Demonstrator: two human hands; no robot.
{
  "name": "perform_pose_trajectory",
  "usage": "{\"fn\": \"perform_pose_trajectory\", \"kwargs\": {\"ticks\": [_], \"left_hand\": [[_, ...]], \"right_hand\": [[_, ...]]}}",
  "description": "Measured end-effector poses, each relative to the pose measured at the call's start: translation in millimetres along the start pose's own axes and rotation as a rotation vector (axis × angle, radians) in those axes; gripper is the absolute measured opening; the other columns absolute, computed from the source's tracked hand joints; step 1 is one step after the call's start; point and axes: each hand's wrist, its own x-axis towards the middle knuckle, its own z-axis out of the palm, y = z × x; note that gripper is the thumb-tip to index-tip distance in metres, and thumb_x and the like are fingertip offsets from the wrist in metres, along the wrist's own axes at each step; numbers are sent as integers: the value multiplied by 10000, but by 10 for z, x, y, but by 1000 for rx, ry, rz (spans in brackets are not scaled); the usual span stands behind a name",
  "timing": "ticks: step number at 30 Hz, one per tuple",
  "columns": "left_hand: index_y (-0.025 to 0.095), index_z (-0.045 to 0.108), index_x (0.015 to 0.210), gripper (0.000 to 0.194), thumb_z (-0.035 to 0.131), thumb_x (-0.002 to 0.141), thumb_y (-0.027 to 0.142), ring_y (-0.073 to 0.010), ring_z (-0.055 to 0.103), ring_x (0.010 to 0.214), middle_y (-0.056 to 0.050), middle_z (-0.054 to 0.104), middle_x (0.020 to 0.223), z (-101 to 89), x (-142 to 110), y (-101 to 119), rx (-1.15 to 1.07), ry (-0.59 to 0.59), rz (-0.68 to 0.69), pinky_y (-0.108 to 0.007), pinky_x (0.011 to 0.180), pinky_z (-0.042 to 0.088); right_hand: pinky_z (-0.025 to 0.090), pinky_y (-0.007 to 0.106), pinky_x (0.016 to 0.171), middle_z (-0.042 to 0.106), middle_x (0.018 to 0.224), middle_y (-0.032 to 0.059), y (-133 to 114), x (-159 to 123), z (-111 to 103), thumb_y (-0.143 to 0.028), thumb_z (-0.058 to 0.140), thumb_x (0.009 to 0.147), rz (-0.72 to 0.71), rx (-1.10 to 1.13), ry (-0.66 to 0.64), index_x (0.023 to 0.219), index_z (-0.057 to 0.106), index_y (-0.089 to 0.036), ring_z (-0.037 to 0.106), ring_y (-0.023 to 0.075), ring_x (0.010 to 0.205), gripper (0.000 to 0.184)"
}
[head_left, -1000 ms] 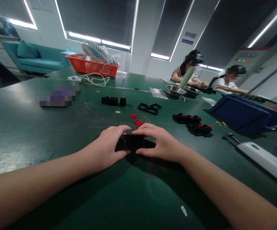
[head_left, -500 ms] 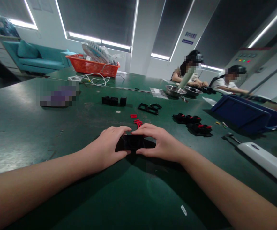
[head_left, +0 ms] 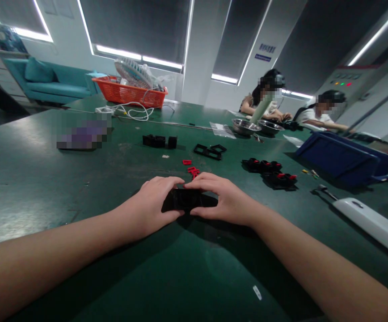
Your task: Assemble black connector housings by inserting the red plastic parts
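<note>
The black block [head_left: 187, 200] is at the near part of the green table [head_left: 180, 277], held between both hands. The left hand [head_left: 153, 201] has its fingers curved partly open around the block's left end, thumb on the near side and fingertips at the far edge. The right hand [head_left: 229, 197] grips the right part the same way, with a gap between its palm and the block. Just beyond the block lie small red pieces [head_left: 191, 170]; farther beyond are black frames [head_left: 208, 152] and, to their left, dark parts [head_left: 154, 141]. Right of the block sit black-and-red assemblies [head_left: 269, 173], a white-handled tool [head_left: 370, 221] and a blue bin [head_left: 343, 158]. A small white label [head_left: 257, 293] lies nearer than the block, to its right. Far beyond the block, an orange basket [head_left: 132, 95] stands to the left, and metal bowls [head_left: 246, 128] and two people [head_left: 267, 98] are to the right.
</note>
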Motion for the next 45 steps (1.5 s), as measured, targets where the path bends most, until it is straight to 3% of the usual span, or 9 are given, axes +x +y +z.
{"fn": "perform_pose_trajectory", "kwargs": {"ticks": [14,32,45], "left_hand": [[176,595,1146,454,640,776,436,-330,583,1119,-130,648,1155,-15,-14,20,-56,0,-57,-481,966,482],[186,601,1093,387,635,780,411,-326,592,1098,-119,654,1116,-24,-14,37,-42,1,-45,-473,955,483],[181,624,1060,377,652,765,413,-332,609,1065,-118,668,1085,-37,-12,41,-45,3,-29,-477,937,489]], "right_hand": [[493,378,907,667,1083,81,-13,14,-17,-251,748,803,2,24,-32,1168,639,-182,606,219,1032,386],[494,396,919,677,1104,93,-35,19,-54,-320,788,777,38,2,-60,1189,639,-177,614,237,1049,461],[499,383,902,668,1072,85,-54,14,-71,-254,762,785,54,-31,-79,1154,644,-174,616,224,1024,396]]}}
